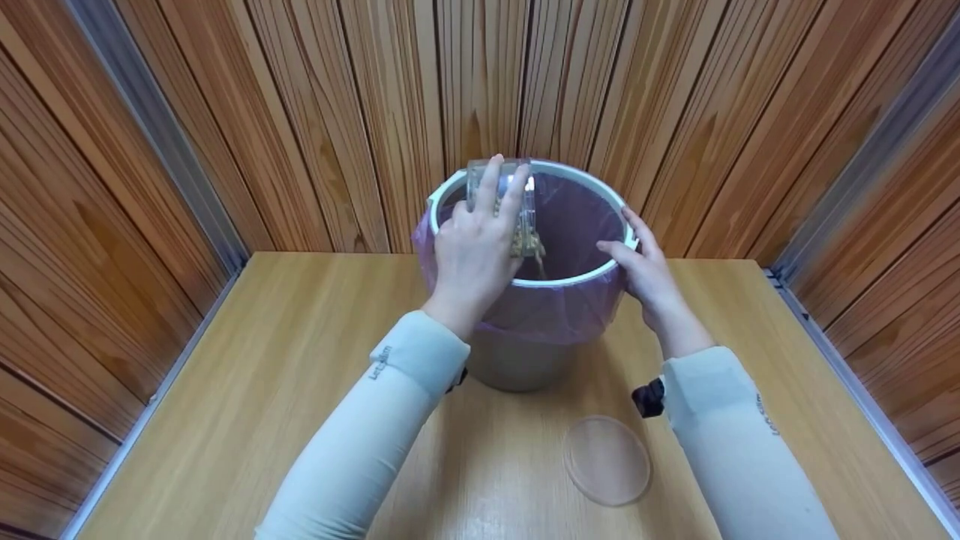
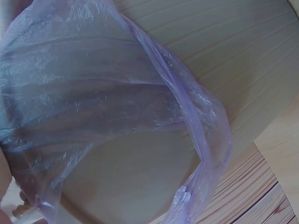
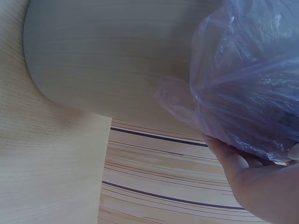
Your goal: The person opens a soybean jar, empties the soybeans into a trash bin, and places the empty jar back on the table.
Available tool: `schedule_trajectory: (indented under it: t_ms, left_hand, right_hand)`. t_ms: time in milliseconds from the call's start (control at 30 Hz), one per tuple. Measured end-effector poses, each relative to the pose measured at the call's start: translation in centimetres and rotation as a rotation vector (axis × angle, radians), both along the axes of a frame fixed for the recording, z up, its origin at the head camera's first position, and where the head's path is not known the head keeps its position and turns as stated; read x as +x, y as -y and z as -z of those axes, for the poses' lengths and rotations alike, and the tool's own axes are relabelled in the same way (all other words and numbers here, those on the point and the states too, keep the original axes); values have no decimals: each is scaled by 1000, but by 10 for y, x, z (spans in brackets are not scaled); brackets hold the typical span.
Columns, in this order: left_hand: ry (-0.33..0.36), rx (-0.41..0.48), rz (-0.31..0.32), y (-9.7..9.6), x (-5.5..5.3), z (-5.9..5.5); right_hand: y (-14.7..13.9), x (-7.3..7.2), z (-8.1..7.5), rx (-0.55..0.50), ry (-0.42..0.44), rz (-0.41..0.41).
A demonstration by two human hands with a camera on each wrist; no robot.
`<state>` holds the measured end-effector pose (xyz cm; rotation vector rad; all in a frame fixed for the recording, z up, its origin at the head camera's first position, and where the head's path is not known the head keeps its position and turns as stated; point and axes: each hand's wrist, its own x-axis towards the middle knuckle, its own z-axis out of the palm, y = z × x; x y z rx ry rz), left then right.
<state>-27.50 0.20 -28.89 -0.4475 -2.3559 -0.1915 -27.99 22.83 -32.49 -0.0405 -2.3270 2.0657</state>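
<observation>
I have the left hand (image 1: 474,247) grasping a clear container (image 1: 531,204) tipped over the bin (image 1: 517,369), brownish bits (image 1: 528,244) spilling out; the right hand (image 1: 651,276) grips the bin's white rim (image 1: 559,283), purple liner (image 1: 551,315) draped over it. A transparent round lid (image 1: 607,461) lies on the wood-grain tabletop (image 1: 315,375), wood-plank walls (image 1: 480,90) around.

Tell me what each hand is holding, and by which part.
The left hand holds the clear jar by its side; the right hand grips the bin's rim at its right side.
</observation>
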Motion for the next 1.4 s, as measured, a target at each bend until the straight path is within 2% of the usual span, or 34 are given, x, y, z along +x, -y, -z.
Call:
schedule_trajectory:
  t_ms: [300,533,1167,1400]
  left_hand:
    - [-11,-11,-2,-1,0,0]
    - [-84,-22,-2,-1,-1,1]
    - [-69,-70,-39,-3,1,0]
    - [-122,-85,-51,-4,0,1]
  right_hand:
    - [0,0,0,20,0,5]
    - [1,-1,1,-4,-2,2]
    - [-1,-2,1,-20,9,-4]
    - [0,-1,2,-11,-2,1]
